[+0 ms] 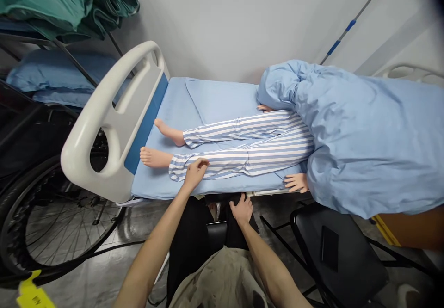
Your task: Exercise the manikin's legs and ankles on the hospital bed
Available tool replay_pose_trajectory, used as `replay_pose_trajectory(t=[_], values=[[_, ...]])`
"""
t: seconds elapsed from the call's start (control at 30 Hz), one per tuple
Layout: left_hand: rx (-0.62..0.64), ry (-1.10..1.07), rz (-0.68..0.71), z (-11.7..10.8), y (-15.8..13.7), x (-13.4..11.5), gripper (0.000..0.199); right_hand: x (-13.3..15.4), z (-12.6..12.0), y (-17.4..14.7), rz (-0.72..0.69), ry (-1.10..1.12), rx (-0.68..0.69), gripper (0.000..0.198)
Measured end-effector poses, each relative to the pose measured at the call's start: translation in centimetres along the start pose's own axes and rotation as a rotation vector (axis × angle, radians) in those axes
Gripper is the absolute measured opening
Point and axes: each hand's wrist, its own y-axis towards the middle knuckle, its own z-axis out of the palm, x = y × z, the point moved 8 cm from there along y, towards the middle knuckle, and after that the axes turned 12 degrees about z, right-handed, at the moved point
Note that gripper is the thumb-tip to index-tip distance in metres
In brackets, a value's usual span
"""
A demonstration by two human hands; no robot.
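Note:
A mannequin-like figure in blue-and-white striped trousers lies on a bed with a light blue sheet. Its bare feet point toward the footboard, and one of its hands rests at the near mattress edge. A puffy blue quilt covers the upper body. My left hand is over the near lower trouser leg, fingers loosely bent with a small gap to the thumb. Whether it touches the cloth is unclear. My right hand rests on my knee beside the bed, fingers spread.
The white and blue footboard closes the bed's left end. Beyond it are a large spoked wheel, a green cover and blue bedding. A black folding chair with a dark flat object stands at lower right.

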Motion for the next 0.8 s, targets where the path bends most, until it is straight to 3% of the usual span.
replay_pose_trajectory(t=[0.1,0.23,0.43,0.63,0.8], values=[[0.061,0.260,0.062,-0.3,4.8,-0.6,0.026,0.1,0.0,-0.1,-0.007,-0.006,-0.009,0.062],[0.139,0.499,-0.037,-0.2,8.4,1.9,0.031,0.1,0.2,0.0,-0.004,-0.011,-0.024,0.062],[0.217,0.599,-0.199,-0.1,8.8,5.3,0.027,0.2,0.3,0.1,-0.005,-0.010,-0.010,0.062],[0.263,0.651,-0.263,0.3,8.9,5.7,0.024,-0.6,0.5,0.1,0.007,0.045,0.069,0.063],[0.252,0.666,-0.268,0.4,9.0,5.6,0.022,-1.2,-0.3,0.3,0.039,0.177,0.214,0.061]])
